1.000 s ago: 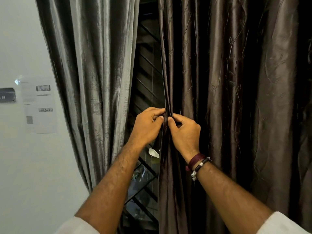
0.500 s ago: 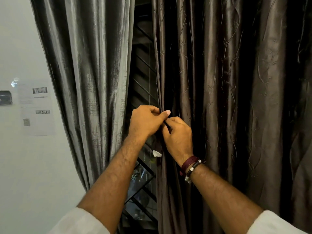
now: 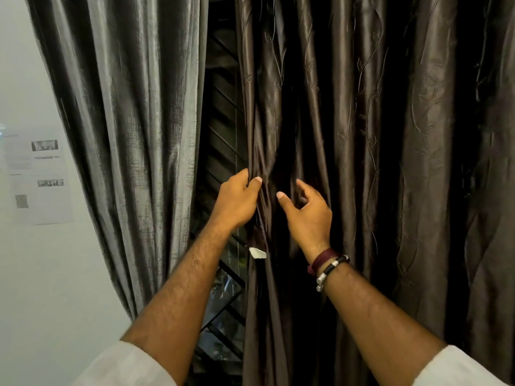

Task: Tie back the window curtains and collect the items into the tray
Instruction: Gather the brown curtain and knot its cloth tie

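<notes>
Here left hand (image 3: 237, 201) grips dark curtain (image 3: 348, 162) edge; right hand (image 3: 306, 215) spread, fingertips hidden.

**Hands part at the curtain edge**

The right hand (image 3: 308, 218) lets go of the dark curtain (image 3: 348, 162) and opens, fingers spread (thumb out), now apart from the left hand (image 3: 237, 203), which gathers the bunched edge alone.

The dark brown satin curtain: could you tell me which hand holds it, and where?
The left hand grips the dark brown satin curtain at its inner edge; the right hand is open, holding nothing.
</notes>
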